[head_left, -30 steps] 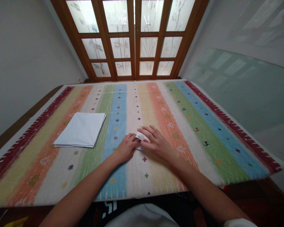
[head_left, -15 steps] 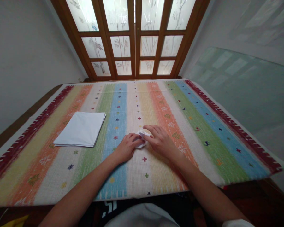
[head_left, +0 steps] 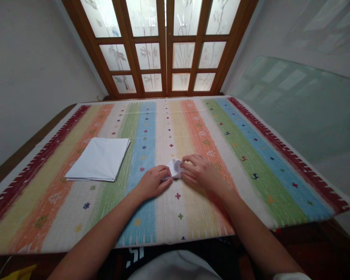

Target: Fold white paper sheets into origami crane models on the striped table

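A small folded white paper (head_left: 175, 168) is held on the striped cloth (head_left: 251, 194) between the curled right hand (head_left: 202, 174) and left hand (head_left: 153, 182) — both touching it, though whether it is pinched cannot be told.

Stacked sheets (head_left: 97, 159) lie left of the folded paper (head_left: 175, 168) on the tablecloth (head_left: 268, 186).

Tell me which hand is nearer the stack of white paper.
Left. The left hand sits to the right of the stack of white paper in this view, not touching it. The right hand lies farther off, on the far side of the folded white paper between the hands.
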A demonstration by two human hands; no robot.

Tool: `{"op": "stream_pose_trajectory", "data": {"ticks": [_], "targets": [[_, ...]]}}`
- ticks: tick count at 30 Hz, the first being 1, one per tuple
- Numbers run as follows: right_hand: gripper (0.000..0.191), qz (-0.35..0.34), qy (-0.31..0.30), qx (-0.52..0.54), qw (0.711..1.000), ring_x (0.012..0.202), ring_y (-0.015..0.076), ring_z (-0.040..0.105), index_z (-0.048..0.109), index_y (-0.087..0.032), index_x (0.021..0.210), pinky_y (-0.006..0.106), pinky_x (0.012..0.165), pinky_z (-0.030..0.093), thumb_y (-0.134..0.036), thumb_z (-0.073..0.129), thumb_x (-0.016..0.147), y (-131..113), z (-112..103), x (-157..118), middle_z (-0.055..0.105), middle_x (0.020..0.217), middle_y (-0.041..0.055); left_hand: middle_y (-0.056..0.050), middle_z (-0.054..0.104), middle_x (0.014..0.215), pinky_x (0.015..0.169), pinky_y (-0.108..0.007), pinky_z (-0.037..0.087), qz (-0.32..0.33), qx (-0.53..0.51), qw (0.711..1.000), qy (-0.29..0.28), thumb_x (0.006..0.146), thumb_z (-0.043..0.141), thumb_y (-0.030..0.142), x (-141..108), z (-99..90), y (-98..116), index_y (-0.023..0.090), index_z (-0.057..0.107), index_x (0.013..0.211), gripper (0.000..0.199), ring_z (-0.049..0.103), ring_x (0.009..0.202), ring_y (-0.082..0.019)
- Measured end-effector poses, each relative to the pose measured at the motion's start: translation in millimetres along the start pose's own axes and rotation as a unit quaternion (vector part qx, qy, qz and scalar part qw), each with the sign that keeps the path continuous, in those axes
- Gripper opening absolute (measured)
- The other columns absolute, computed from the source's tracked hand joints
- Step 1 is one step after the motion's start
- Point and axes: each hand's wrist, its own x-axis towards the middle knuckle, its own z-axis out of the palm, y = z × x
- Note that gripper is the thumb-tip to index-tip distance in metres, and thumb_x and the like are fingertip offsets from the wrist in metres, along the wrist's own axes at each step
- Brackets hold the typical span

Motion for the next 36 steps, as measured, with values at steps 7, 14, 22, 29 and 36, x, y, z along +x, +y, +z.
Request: {"op": "stream_pose_trajectory", "data": {"ticks": [7, 14, 22, 29, 36], "targets": [[0.025, 0.000, -0.070, -0.030, 0.997, 0.096, 0.0207, 0.065, 0.078, -0.025, 0.113, 0.033, 0.082, 0.047, -0.007, 0.065, 0.100, -6.5, -7.0, 4.9, 0.069, 0.115, 0.0090, -0.013, 0.069, 0.123, 0.103, -0.051, 0.053, 0.042, 0.068, 0.996, -0.030, 0.101, 0.061, 0.028, 1.9, 3.8, 3.6, 0.021, 0.071, 0.130, 0.031, 0.063, 0.117, -0.031], [0.014, 0.007, -0.166, -0.128, 0.978, 0.103, 0.0270, 0.063, 0.080, -0.020, 0.103, 0.036, 0.078, 0.046, -0.018, 0.066, 0.103, -31.6, -26.2, 26.3, 0.069, 0.115, 0.0120, -0.014, 0.064, 0.126, 0.105, -0.054, 0.049, 0.045, 0.112, 0.992, -0.044, 0.103, 0.059, 0.029, 1.6, 9.6, 6.7, 0.021, 0.072, 0.124, 0.027, 0.054, 0.121, -0.033], [0.019, 0.006, -0.207, -0.194, 0.959, 0.098, 0.0270, 0.064, 0.079, -0.019, 0.095, 0.038, 0.075, 0.047, -0.016, 0.062, 0.104, -46.1, -24.0, 34.9, 0.069, 0.117, 0.0130, -0.014, 0.068, 0.122, 0.105, -0.053, 0.051, 0.046, 0.103, 0.993, -0.030, 0.107, 0.056, 0.036, 1.6, 8.3, 4.4, 0.018, 0.075, 0.119, 0.028, 0.058, 0.120, -0.032], [0.020, -0.023, -0.175, -0.178, 0.968, 0.093, 0.0271, 0.067, 0.078, -0.020, 0.087, 0.039, 0.071, 0.047, -0.013, 0.065, 0.101, -34.5, -22.3, 38.9, 0.071, 0.116, 0.0151, -0.011, 0.076, 0.113, 0.100, -0.045, 0.057, 0.029, 0.027, 0.999, -0.010, 0.107, 0.052, 0.028, 4.0, 4.3, 1.2, 0.017, 0.078, 0.106, 0.028, 0.070, 0.109, -0.026], [0.011, 0.008, -0.138, -0.100, 0.985, 0.084, 0.0220, 0.068, 0.073, -0.018, 0.110, 0.035, 0.069, 0.046, -0.018, 0.065, 0.104, -21.1, -10.9, 37.6, 0.072, 0.113, 0.0116, -0.011, 0.073, 0.111, 0.091, -0.038, 0.061, -0.016, 0.001, 1.000, 0.011, 0.106, 0.052, 0.030, 3.0, 1.9, -5.6, 0.017, 0.074, 0.092, 0.030, 0.072, 0.097, -0.022]]}}
